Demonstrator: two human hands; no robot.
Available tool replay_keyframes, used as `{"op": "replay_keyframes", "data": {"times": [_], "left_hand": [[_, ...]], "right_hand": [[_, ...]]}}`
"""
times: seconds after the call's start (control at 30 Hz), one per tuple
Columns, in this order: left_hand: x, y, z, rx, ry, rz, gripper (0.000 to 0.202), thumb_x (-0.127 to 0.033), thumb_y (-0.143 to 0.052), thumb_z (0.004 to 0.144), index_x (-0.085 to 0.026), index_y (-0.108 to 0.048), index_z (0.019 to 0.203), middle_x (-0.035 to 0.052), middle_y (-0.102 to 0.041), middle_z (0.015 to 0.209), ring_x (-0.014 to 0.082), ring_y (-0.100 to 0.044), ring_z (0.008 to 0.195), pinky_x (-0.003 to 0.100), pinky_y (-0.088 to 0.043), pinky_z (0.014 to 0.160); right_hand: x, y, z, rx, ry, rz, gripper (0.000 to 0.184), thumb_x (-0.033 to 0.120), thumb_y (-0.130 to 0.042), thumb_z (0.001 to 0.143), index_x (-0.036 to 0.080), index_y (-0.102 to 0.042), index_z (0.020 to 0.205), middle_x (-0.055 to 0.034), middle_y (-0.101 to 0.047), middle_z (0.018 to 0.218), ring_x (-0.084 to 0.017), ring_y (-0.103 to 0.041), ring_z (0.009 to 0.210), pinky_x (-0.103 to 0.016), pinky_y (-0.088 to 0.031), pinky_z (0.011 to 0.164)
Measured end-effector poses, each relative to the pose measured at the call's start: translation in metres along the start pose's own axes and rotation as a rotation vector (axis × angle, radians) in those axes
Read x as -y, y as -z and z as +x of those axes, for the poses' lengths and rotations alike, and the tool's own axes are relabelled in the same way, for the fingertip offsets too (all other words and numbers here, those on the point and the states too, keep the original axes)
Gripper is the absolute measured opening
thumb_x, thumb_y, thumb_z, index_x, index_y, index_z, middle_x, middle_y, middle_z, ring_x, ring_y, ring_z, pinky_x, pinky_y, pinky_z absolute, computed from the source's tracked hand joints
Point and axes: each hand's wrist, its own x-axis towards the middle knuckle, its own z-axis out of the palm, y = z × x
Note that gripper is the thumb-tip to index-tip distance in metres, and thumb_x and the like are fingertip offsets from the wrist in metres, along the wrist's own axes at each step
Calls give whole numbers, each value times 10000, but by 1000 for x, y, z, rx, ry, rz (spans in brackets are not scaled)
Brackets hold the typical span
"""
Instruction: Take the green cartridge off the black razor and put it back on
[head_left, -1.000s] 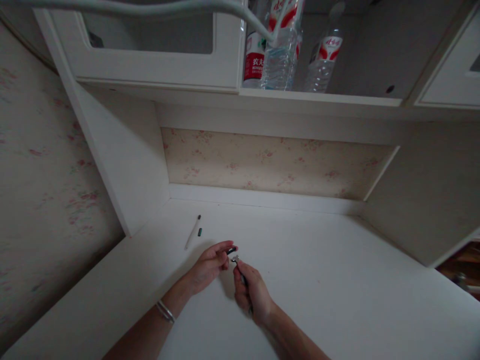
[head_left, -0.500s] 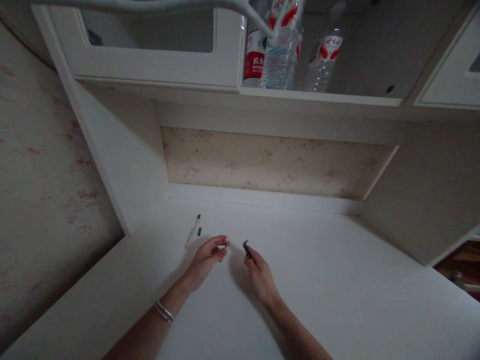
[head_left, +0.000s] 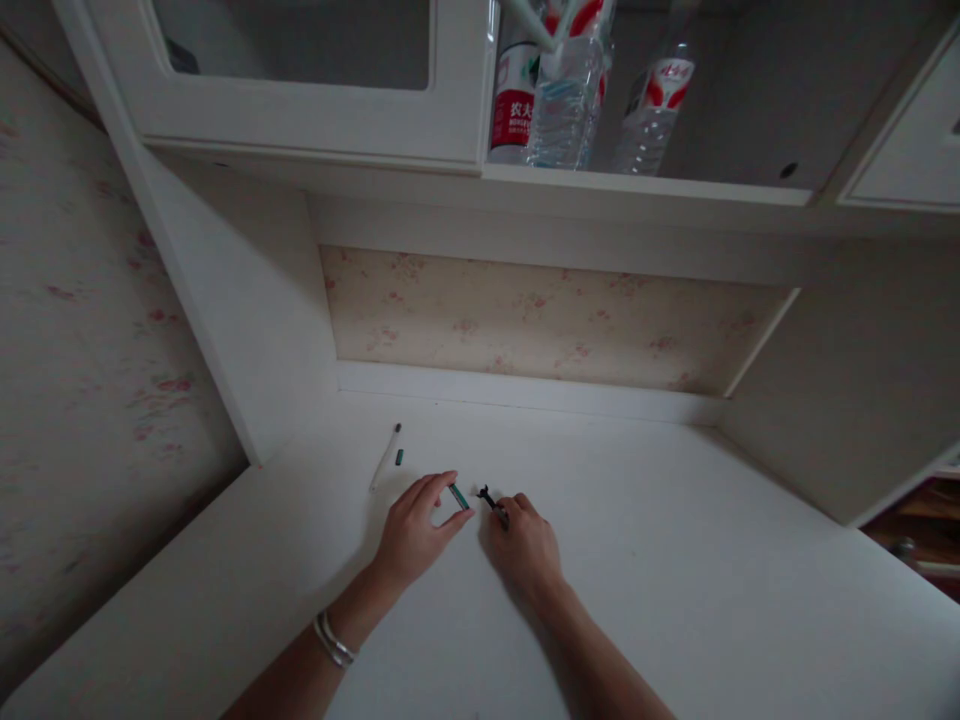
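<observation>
Between the thumb and fingertips of my left hand [head_left: 416, 525] is a small green stick [head_left: 459, 496], battery-like in shape, tilted above the desk. Close by on the right, my right hand [head_left: 525, 540] is closed around a slim black object [head_left: 492, 503] with a forked tip. The tip points up and left toward the green stick, with a small gap between them. A thin white pen-like stick [head_left: 385, 458] with a dark end lies beyond my left hand. Beside it rests a short dark-green piece [head_left: 400, 457].
The hands work over a white desk [head_left: 645, 600]. Above its back edge hangs a white cabinet [head_left: 315, 135] with several plastic bottles [head_left: 562, 115] in its open section. White side panels [head_left: 240, 310] rise on the left and right.
My left hand has turned, so the green stick now shows lengthwise between its fingertips. My right hand has rolled palm-down, and the black object's forked end now points left.
</observation>
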Motion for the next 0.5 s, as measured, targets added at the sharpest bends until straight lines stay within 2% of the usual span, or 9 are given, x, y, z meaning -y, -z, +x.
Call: {"op": "replay_keyframes", "data": {"times": [0.27, 0.5], "left_hand": [[2, -1, -1, -12, -21, 69, 474, -317, -751, 688, -267, -613, 1139, 68, -589, 1021, 209, -475, 747, 309, -376, 844], [4, -2, -1, -24, -134, 232, 433, -350, -712, 730, -239, -595, 1131, 62, -609, 995, 177, -504, 698, 299, -436, 762]], "right_hand": [[6, -4, 3, 21, -42, -62, 207, 228, -422, 893, 186, -623, 918, -72, -606, 881, -196, -611, 660, -277, -355, 556], [-1, -2, 6, -5, -12, 127, 169, 201, -493, 866, 176, -644, 938, -67, -624, 877, -180, -607, 746, -242, -383, 661]]}}
